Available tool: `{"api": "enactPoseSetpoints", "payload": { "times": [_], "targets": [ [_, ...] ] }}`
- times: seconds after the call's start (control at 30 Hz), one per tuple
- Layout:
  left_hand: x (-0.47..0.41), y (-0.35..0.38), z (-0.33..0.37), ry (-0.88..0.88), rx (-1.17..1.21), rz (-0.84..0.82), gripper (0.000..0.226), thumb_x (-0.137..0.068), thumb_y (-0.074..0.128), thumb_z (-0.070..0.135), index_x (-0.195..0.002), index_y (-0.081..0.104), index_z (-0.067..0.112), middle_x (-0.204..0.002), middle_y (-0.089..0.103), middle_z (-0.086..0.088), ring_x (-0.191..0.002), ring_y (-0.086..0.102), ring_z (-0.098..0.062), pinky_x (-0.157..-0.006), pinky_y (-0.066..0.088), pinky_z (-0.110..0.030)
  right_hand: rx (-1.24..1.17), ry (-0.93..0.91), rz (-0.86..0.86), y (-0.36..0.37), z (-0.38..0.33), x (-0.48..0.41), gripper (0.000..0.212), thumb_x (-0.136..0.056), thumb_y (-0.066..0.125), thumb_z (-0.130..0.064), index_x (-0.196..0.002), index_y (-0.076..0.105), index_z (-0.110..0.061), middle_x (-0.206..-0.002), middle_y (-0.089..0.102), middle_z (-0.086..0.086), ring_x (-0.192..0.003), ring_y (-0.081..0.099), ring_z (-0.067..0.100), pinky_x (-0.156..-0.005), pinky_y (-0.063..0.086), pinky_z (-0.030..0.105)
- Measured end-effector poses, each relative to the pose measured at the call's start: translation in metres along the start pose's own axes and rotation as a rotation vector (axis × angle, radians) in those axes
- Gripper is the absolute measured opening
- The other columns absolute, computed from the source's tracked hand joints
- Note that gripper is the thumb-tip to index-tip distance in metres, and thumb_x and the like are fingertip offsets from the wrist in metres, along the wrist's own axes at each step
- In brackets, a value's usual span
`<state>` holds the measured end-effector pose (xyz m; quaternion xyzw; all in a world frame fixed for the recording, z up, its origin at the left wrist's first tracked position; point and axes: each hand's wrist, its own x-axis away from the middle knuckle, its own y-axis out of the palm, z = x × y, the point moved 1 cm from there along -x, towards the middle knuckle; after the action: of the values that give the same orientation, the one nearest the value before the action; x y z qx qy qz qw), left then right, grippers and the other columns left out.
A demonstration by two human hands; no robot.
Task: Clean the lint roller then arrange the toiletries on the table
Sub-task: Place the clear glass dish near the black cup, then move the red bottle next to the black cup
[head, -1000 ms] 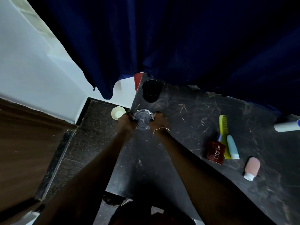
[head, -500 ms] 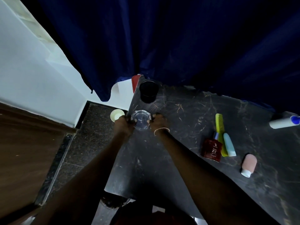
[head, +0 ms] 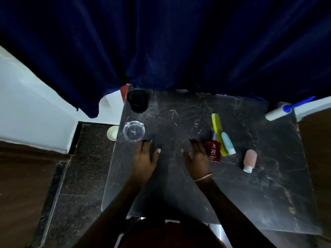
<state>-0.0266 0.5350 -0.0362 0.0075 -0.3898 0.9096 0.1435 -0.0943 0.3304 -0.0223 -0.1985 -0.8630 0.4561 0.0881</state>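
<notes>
Both hands are flat and empty over the dark table (head: 250,194), with the fingers spread out and holding nothing. The left hand (head: 146,156) is near the left edge, and its fingertips (head: 143,142) come just up to the near rim of the glass dish (head: 133,130); it is hard to tell if they touch it. The dish sits by the left edge, and a black cup (head: 137,100) stands behind it in the far left corner. The right hand (head: 196,158) is near the middle of the table and wears a thin bracelet (head: 203,177) on the wrist. The red bottle (head: 213,151) lies just beside its fingers (head: 196,144), on their right side, so close that they may touch. A yellow comb (head: 217,125) and a blue tube (head: 227,143) lie right next to the bottle, farther right. A pink tube (head: 249,160) lies on its own, a bit more to the right. The lint roller (head: 276,112) lies at the far right corner, well away from both hands, with its blue handle (head: 300,102) sticking out past the edge. A dark blue curtain (head: 161,42) hangs behind the table. A small pale cup (head: 112,132) sits on the floor just off the left edge.
</notes>
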Motion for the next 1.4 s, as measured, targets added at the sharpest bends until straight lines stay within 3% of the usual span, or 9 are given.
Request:
{"api": "enactPoseSetpoints", "payload": {
  "times": [0.1, 0.17, 0.27, 0.47, 0.63, 0.77, 1.0, 1.2, 1.4],
  "targets": [
    [0.009, 0.03, 0.029, 0.067, -0.007, -0.061, 0.054, -0.098, 0.063, 0.041, -0.144, 0.052, 0.014, -0.145, 0.052, -0.011, -0.124, 0.06, -0.031, -0.106, 0.049, -0.038, 0.037, 0.03, 0.07, -0.022, 0.034, 0.012, 0.046, -0.085, 0.074, -0.014, -0.127, 0.06, -0.002, -0.128, 0.061, 0.018, -0.118, 0.058, 0.037, -0.106, 0.042, 0.037],
    [0.01, 0.048, 0.047, 0.088, 0.004, -0.135, 0.057, -0.098, 0.061, 0.043, -0.147, 0.049, 0.016, -0.149, 0.049, -0.008, -0.127, 0.059, -0.029, -0.106, 0.051, -0.038, 0.012, 0.081, 0.068, -0.035, 0.052, 0.015, 0.049, -0.085, 0.073, -0.01, -0.131, 0.057, -0.002, -0.133, 0.058, 0.02, -0.117, 0.06, 0.041, -0.098, 0.052, 0.044],
    [0.008, 0.075, 0.072, 0.094, -0.013, -0.235, 0.061, -0.097, 0.061, 0.046, -0.148, 0.048, 0.017, -0.15, 0.048, -0.008, -0.131, 0.055, -0.029, -0.108, 0.047, -0.036, -0.013, 0.245, 0.079, -0.051, 0.076, 0.015, 0.044, -0.085, 0.072, -0.011, -0.127, 0.062, -0.001, -0.125, 0.063, 0.021, -0.108, 0.065, 0.04, -0.086, 0.055, 0.041],
    [-0.006, 0.124, 0.118, -0.044, 0.0, -0.393, 0.063, -0.096, 0.064, 0.045, -0.148, 0.049, 0.013, -0.146, 0.053, -0.012, -0.129, 0.058, -0.028, -0.108, 0.051, -0.042, -0.045, 0.474, 0.02, -0.065, 0.11, 0.002, 0.031, -0.086, 0.069, -0.018, -0.112, 0.07, 0.0, -0.115, 0.069, 0.02, -0.11, 0.064, 0.036, -0.089, 0.05, 0.034],
    [-0.011, 0.152, 0.138, -0.217, 0.126, -0.406, 0.053, -0.097, 0.066, 0.034, -0.14, 0.055, 0.005, -0.134, 0.065, -0.017, -0.122, 0.064, -0.03, -0.104, 0.053, -0.045, -0.017, 0.546, -0.125, -0.064, 0.123, -0.004, 0.024, -0.086, 0.068, -0.023, -0.093, 0.072, -0.001, -0.099, 0.073, 0.021, -0.1, 0.067, 0.037, -0.079, 0.051, 0.036],
    [-0.008, 0.166, 0.144, -0.257, 0.114, -0.38, 0.024, -0.094, 0.067, 0.027, -0.112, 0.07, 0.012, -0.109, 0.075, -0.01, -0.104, 0.07, -0.028, -0.086, 0.054, -0.032, -0.097, 0.581, -0.189, -0.061, 0.13, -0.003, 0.025, -0.084, 0.07, -0.024, -0.09, 0.074, -0.001, -0.095, 0.074, 0.02, -0.097, 0.069, 0.035, -0.079, 0.052, 0.036],
    [-0.009, 0.176, 0.144, -0.34, 0.195, -0.357, 0.014, -0.092, 0.069, 0.021, -0.101, 0.073, 0.011, -0.1, 0.076, -0.007, -0.094, 0.071, -0.025, -0.074, 0.044, -0.027, -0.219, 0.658, -0.207, -0.062, 0.137, -0.004, 0.024, -0.084, 0.074, -0.025, -0.091, 0.074, -0.002, -0.097, 0.075, 0.013, -0.097, 0.07, 0.025, -0.073, 0.044, 0.021],
    [-0.015, 0.179, 0.141, -0.424, 0.299, -0.4, 0.018, -0.086, 0.08, 0.018, -0.1, 0.07, 0.012, -0.103, 0.077, -0.015, -0.099, 0.073, -0.034, -0.09, 0.059, -0.045, -0.185, 0.631, -0.227, -0.061, 0.142, -0.008, 0.03, -0.085, 0.073, -0.033, -0.097, 0.076, -0.005, -0.104, 0.074, 0.012, -0.104, 0.066, 0.026, -0.087, 0.05, 0.029],
    [-0.008, 0.175, 0.138, -0.428, 0.33, -0.405, 0.018, -0.089, 0.077, 0.018, -0.087, 0.061, 0.026, -0.104, 0.075, -0.016, -0.101, 0.072, -0.036, -0.093, 0.059, -0.054, -0.311, 0.662, -0.151, -0.06, 0.14, -0.001, 0.025, -0.079, 0.081, -0.023, -0.092, 0.075, -0.002, -0.098, 0.076, 0.013, -0.097, 0.07, 0.026, -0.083, 0.05, 0.026]
  ]
}}
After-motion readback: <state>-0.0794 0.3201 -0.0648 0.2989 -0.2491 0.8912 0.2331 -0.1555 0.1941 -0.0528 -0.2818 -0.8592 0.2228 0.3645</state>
